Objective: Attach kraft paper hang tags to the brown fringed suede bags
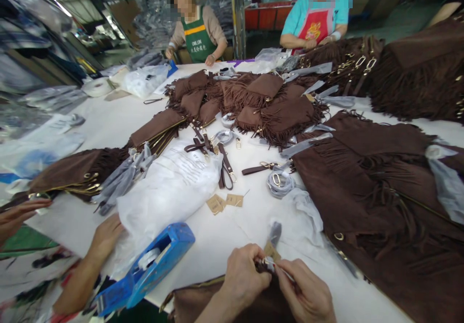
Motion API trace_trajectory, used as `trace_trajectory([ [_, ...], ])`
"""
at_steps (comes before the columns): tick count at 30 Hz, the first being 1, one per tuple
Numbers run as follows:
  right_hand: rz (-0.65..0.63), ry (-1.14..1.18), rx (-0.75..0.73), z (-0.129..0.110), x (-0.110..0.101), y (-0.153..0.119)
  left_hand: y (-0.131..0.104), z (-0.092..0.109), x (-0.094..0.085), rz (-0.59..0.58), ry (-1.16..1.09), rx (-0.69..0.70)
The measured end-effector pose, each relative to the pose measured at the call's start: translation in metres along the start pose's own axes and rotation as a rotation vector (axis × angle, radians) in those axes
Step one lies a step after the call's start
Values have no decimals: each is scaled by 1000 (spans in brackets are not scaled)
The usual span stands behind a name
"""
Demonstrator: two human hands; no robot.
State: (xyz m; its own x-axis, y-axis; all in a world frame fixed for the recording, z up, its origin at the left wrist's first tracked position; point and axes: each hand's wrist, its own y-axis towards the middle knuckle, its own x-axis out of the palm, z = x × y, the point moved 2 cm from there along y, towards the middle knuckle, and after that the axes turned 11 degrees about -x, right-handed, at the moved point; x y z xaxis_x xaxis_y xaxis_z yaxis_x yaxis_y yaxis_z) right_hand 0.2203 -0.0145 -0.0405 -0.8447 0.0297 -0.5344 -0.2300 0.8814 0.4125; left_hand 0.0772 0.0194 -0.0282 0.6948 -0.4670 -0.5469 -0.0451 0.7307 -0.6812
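Brown bag lies at six o'clock. Our left hand pinches a metal fitting, fingers nearly together; our right hand likewise pinches a pale cord. Slack grip could let the tag, toward twelve o'clock, slip.

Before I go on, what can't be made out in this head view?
Small piece between the left hand and right hand: head view, mostly hidden by fingertips.
Brown bag beneath: head view, partly covered by the hands and cut off by the bottom edge.
Loose tan tags: head view, print too small.
White plastic bag: head view, print blurred.
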Motion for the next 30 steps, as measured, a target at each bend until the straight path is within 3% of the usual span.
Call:
trace_trajectory([
  [3,-9,-44,-76,2,1,-3,1,-3,1,-6,-12,-2],
  [10,-28,-47,-100,4,2,-6,1,-4,1,-6,-36,4],
  [24,-66,63,1,6,9,-3,3,-7,3,-2,-28,33],
  [30,-10,110,174,7,9,-4,2,-7,5,19,9,34],
])
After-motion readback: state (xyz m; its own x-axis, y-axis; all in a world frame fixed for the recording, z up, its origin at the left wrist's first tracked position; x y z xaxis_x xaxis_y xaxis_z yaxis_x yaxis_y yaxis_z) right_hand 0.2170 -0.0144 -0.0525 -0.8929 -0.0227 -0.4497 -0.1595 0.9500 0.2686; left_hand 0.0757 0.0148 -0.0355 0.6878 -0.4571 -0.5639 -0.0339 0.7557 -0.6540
